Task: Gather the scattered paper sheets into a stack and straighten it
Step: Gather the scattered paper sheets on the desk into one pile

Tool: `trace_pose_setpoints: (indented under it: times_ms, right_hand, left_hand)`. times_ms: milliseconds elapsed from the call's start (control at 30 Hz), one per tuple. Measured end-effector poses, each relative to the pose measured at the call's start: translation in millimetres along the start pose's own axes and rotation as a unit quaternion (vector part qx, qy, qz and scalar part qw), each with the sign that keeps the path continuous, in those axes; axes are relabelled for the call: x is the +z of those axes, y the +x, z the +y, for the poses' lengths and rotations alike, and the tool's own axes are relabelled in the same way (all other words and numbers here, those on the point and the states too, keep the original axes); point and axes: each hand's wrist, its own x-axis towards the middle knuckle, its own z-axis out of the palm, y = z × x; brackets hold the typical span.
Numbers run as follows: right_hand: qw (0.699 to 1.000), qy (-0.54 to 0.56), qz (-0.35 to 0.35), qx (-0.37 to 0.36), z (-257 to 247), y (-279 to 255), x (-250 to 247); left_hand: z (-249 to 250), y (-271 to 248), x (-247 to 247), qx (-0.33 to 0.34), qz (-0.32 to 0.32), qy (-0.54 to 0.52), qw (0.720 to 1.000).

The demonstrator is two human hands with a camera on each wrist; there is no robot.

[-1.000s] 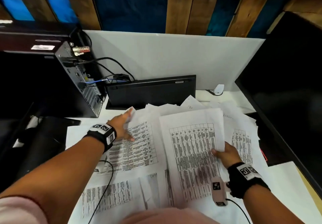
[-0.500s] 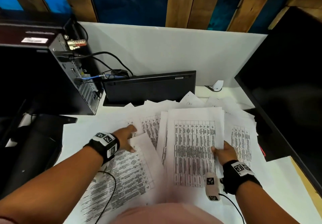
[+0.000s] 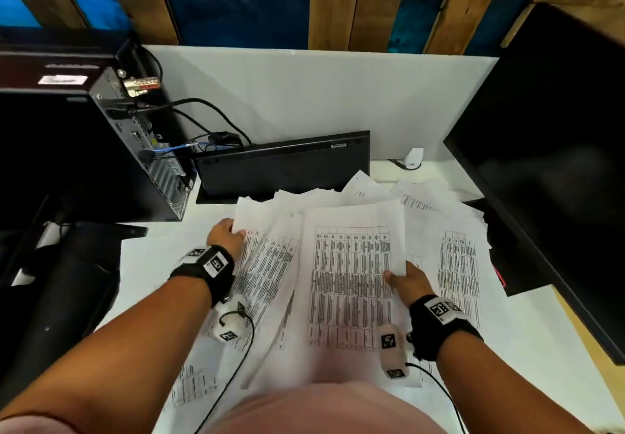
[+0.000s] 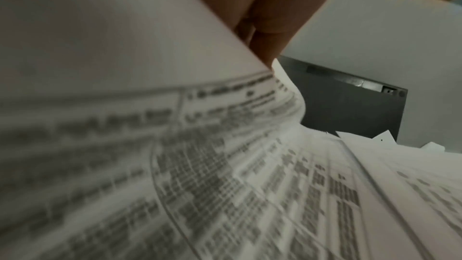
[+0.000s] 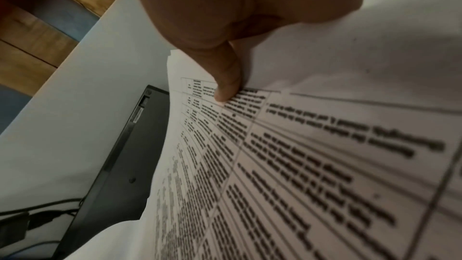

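White sheets printed with tables lie fanned across the white desk (image 3: pixel 527 329). My right hand (image 3: pixel 397 278) holds the right edge of the top sheet (image 3: pixel 351 281) of the middle pile; in the right wrist view the thumb (image 5: pixel 225 78) presses on that sheet (image 5: pixel 300 165), the fingers hidden under it. My left hand (image 3: pixel 233 232) grips the left edge of a few overlapping sheets (image 3: pixel 267 264), raised and tilted against the pile. In the left wrist view the lifted paper (image 4: pixel 175 165) covers the palm and only two fingers (image 4: pixel 265 27) show. More sheets (image 3: pixel 456 264) spread to the right and behind.
A black keyboard (image 3: pixel 284 166) stands on edge against the white partition (image 3: pixel 321 95) behind the papers. A computer tower (image 3: pixel 142 149) with cables is at the back left, a dark monitor (image 3: pixel 548 170) on the right. One sheet (image 3: pixel 192 386) lies near the front left.
My left hand drew the left-hand sheets in toward the middle pile and now holds their left edge raised. The right hand kept its hold on the top sheet.
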Motion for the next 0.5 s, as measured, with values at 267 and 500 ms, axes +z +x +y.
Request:
trace_pose_setpoints:
  times_ms: [267,500]
  right_hand:
    - [0.999,-0.039,0.01,-0.004,18.8,5.1,-17.0]
    - [0.998,-0.054,-0.022,0.001,39.4,14.8,-18.0]
  left_hand:
    - [1.7,-21.9,-23.2,-0.041,-0.172,0.019,0.984]
    - [-13.7,-61.1,-58.3,0.017,-0.213,0.352,0.911]
